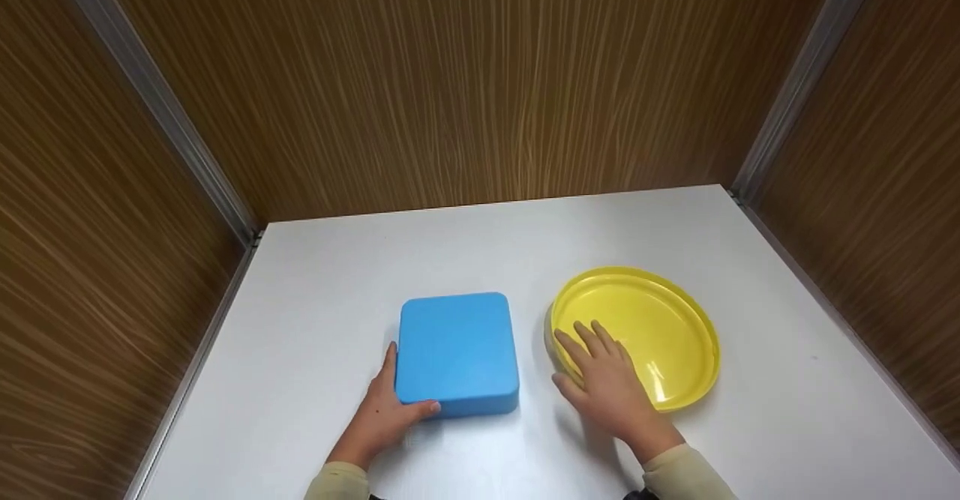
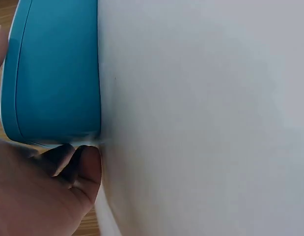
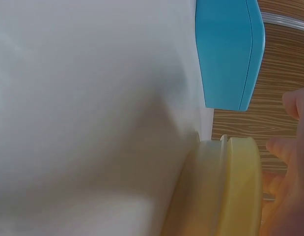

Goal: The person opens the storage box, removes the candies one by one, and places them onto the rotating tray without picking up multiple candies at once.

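- Here, in the head view, your left hand [image 1: 384, 416] grips the near left corner of the blue box [image 1: 456, 346], thumb on its front, fingers at its left side.
- Your right hand [image 1: 609, 386] holds nothing; its spread fingers lie over the near left part of the round yellow tub [image 1: 664, 327], right of the box on the white table [image 1: 315, 312].
- In the left wrist view, you see bent fingers at the box's side.
- In the right wrist view, you cannot tell whether your fingertips touch the tub.
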{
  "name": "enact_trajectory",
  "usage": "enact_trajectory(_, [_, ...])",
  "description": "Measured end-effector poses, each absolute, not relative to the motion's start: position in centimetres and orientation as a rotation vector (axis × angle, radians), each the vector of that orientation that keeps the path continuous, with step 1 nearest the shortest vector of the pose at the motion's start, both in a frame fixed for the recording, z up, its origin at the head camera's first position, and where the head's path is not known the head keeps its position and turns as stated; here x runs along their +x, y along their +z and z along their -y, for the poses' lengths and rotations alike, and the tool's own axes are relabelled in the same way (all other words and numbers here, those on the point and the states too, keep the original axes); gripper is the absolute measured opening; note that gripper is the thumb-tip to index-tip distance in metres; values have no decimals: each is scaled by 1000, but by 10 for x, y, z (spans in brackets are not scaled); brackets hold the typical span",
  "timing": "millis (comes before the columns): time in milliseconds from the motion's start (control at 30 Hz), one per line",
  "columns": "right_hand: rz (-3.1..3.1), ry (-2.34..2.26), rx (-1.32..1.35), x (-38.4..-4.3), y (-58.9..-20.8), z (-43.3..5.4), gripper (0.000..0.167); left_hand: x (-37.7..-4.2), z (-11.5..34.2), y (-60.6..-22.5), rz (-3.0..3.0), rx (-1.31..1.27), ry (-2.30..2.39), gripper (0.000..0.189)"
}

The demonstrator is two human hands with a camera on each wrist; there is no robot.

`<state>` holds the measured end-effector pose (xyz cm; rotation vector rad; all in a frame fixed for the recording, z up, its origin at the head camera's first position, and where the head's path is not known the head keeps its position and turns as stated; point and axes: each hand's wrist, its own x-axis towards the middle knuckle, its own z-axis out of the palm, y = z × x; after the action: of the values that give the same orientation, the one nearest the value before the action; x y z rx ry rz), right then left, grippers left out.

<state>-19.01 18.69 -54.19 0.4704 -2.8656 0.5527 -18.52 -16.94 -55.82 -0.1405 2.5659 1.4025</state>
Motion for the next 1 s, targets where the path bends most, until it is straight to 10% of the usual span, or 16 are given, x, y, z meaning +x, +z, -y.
enact_trajectory(1000, [2929, 611, 752, -238, -501, -86, 61, -192, 170, -568, -2492, -21, 1477, 134])
